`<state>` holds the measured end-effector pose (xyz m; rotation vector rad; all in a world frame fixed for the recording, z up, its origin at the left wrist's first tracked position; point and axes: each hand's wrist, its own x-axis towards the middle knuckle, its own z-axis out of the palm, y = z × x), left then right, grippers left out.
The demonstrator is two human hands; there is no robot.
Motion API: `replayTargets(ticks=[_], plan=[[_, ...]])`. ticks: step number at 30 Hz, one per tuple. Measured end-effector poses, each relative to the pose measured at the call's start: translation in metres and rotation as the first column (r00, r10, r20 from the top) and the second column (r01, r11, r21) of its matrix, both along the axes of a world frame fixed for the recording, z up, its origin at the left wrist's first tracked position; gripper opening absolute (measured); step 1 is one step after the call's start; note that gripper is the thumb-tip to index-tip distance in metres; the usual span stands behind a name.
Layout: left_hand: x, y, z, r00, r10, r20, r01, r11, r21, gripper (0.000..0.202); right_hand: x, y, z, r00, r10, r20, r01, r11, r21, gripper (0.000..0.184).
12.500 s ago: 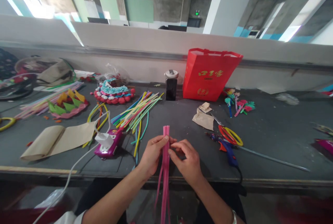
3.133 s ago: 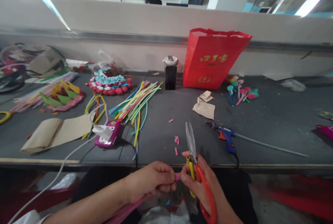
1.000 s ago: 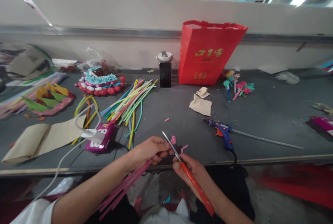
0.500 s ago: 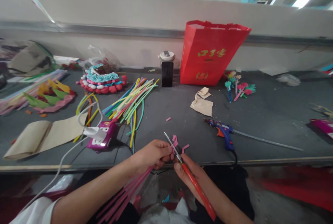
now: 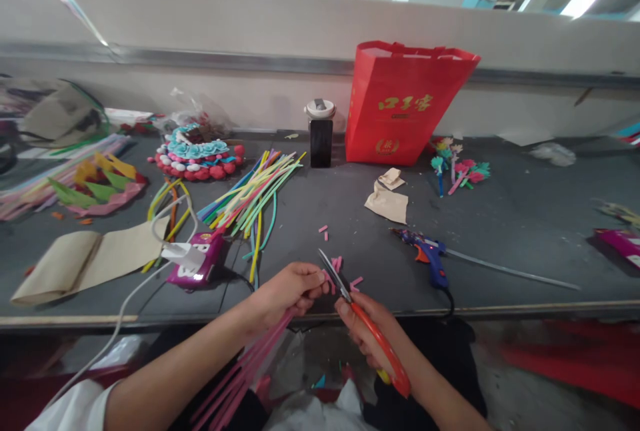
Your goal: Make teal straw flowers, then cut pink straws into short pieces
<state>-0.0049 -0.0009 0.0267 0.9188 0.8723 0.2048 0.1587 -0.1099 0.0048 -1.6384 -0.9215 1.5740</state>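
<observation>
My left hand (image 5: 295, 291) is closed around a bundle of long pink strips (image 5: 245, 371), whose tails hang down below the table edge. Their short ends poke out past my thumb and fingertips. In my right hand (image 5: 367, 324) is a pair of scissors (image 5: 377, 344) with orange handles, its blades pointing up and left, close to the pink ends. Several short cut pink pieces (image 5: 356, 282) lie on the dark table (image 5: 300, 217) around the blades. Two more small pieces lie a little farther back.
Right of my hands lies a blue glue gun (image 5: 430, 257) with a long glue stick. Behind are a red bag (image 5: 410, 104), a black-and-white bottle (image 5: 321, 137) and beige scraps (image 5: 387, 204). On the left are coloured strips (image 5: 255, 191), a purple box (image 5: 200, 264) with a white plug, and a paper roll (image 5: 65, 264).
The scissors have swung wider apart at the handles and tilted slightly, their tip now a little lower. One more small pink piece lies on the table beyond the blades.
</observation>
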Motion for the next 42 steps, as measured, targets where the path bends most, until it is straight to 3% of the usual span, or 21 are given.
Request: replayTargets(ticks=[3, 8, 14, 19, 25, 31, 34, 38, 42], plan=[[-0.006, -0.005, 0.003, 1.0, 0.008, 0.007, -0.008, 1.0, 0.004, 0.039, 0.006, -0.002, 0.006, 0.997, -0.017, -0.078, 0.012, 0.998, -0.061, 0.056], [-0.012, -0.028, 0.009, 0.995, -0.099, 0.001, 0.099, 0.994, -0.035, 0.042, 0.011, -0.014, 0.019, 0.998, -0.063, 0.016, 0.058, 0.972, 0.229, 0.048], [-0.007, -0.054, 0.009, 0.975, -0.156, 0.157, 0.185, 0.965, -0.187, 0.042, -0.001, -0.029, 0.014, 0.995, -0.08, 0.059, 0.049, 0.911, 0.409, 0.056], [-0.009, -0.058, 0.002, 0.972, -0.179, 0.153, 0.212, 0.948, -0.238, 0.041, -0.006, -0.035, 0.004, 0.994, -0.046, 0.099, -0.003, 0.895, 0.447, 0.043], [-0.012, -0.057, 0.005, 0.955, -0.225, 0.196, 0.273, 0.922, -0.274, 0.037, -0.006, -0.038, 0.01, 0.97, -0.035, 0.24, -0.076, 0.896, 0.438, 0.033], [-0.016, -0.054, 0.015, 0.95, -0.293, 0.109, 0.308, 0.936, -0.168, 0.042, 0.003, -0.034, 0.012, 0.975, -0.082, 0.205, -0.023, 0.886, 0.464, 0.033], [-0.017, -0.05, 0.017, 0.973, -0.224, 0.046, 0.228, 0.968, -0.106, 0.044, 0.005, -0.03, 0.011, 0.99, -0.106, 0.092, 0.061, 0.918, 0.392, 0.041], [-0.019, -0.039, 0.019, 1.0, 0.011, -0.003, -0.011, 1.0, 0.018, 0.041, 0.002, -0.032, 0.005, 0.986, -0.158, -0.056, 0.167, 0.946, 0.278, 0.062], [-0.019, -0.03, 0.022, 0.994, 0.11, 0.009, -0.11, 0.99, 0.083, 0.035, -0.002, -0.04, -0.009, 0.987, -0.128, -0.101, 0.141, 0.981, 0.136, 0.08]])
